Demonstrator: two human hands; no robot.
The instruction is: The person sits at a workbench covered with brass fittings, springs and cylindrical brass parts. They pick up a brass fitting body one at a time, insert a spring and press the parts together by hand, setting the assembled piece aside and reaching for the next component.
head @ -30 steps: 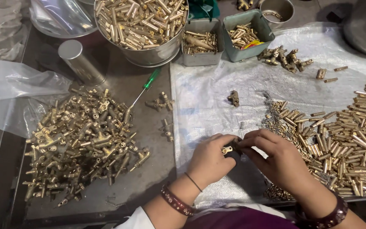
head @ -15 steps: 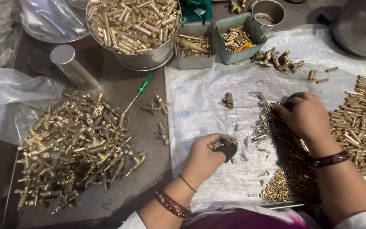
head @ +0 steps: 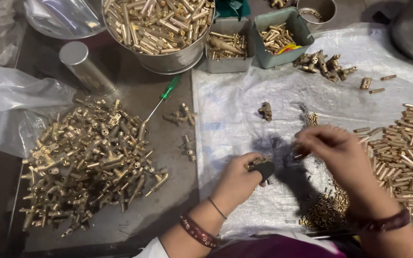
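step: fitting a small piece to a brass valve fitting (head: 259,162) | left hand (head: 237,179) pinches fitting on white plastic sheet (head: 235,114) | right hand (head: 333,153), blurred, fingertips pinched beside fitting, contents unclear | next: likely careful alignment

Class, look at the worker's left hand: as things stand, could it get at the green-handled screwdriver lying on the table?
Probably yes. The left hand holds a small brass fitting, but only bare table and a few loose fittings lie between it and the screwdriver.

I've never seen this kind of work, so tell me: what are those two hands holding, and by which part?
The left hand pinches a small brass fitting by its lower body, against a dark thumb cover. The right hand is blurred; whether its fingertips hold anything cannot be told.
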